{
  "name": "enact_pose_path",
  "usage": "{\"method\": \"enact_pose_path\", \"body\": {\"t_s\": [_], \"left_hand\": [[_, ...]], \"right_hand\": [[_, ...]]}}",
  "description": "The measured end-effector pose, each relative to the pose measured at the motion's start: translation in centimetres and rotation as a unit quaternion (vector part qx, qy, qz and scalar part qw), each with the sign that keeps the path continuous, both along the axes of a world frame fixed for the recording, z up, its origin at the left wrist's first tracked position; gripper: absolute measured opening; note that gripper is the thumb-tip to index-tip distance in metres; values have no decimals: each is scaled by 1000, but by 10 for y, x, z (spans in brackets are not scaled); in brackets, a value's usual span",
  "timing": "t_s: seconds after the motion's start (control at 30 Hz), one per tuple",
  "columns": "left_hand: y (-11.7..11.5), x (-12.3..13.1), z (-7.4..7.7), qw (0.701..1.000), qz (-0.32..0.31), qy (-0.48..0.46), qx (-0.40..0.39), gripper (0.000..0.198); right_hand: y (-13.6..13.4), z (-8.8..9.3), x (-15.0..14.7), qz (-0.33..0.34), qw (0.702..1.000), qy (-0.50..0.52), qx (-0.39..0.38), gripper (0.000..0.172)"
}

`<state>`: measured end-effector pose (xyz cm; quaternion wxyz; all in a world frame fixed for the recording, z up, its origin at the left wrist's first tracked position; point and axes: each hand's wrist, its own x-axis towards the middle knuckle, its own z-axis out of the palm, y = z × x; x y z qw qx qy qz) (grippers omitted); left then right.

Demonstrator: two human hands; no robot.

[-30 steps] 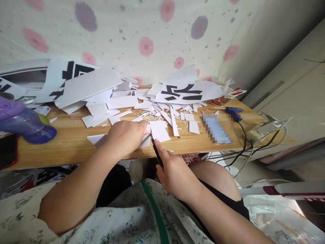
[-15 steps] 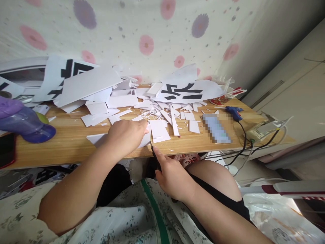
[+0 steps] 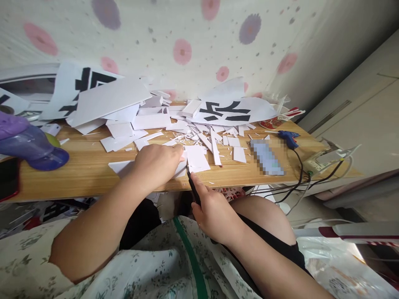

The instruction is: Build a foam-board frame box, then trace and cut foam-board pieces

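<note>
My left hand [image 3: 158,163] presses down on a white foam board piece [image 3: 120,167] near the table's front edge, its fingers closed together and covering much of the piece. In my right hand [image 3: 211,207] is a black utility knife [image 3: 193,189], index finger laid along its top. The knife's tip meets the board's right side, just by my left fingertips. Against that side lies another white foam board piece [image 3: 198,158], roughly square. Whether the blade has gone through the board is too small to tell.
Foam board scraps [image 3: 215,147] and offcuts cover the wooden table [image 3: 84,174] behind my hands. Printed paper sheets [image 3: 237,111] lean at the back. A blue glue gun [image 3: 289,138], a blurred phone [image 3: 267,158] and cables sit right; a purple bottle [image 3: 40,149] lies left.
My right hand and the knife have moved slightly forward, away from my body, along the board's edge. My left hand stays pressed on the board. The view has shifted a little.
</note>
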<state>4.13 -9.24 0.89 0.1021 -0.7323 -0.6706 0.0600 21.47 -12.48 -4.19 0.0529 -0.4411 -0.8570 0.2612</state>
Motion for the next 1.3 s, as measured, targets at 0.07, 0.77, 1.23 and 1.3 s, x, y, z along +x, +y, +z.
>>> {"method": "enact_pose_path", "body": {"t_s": [0.07,0.77,1.23,1.3], "left_hand": [[0,0,1,1000,-3,-1,0,33],[-1,0,0,1000,-6,9,13,33],[-1,0,0,1000,-4,7,6,33],[-2,0,1,1000,-3,8,2,33]], "right_hand": [[-1,-3,0,5,1000,-6,-16,76],[-2,2,2,0,1000,-4,-3,77],[-1,-1,3,-15,999,38,-21,74],[-1,-1,4,-17,999,40,-16,74]]}}
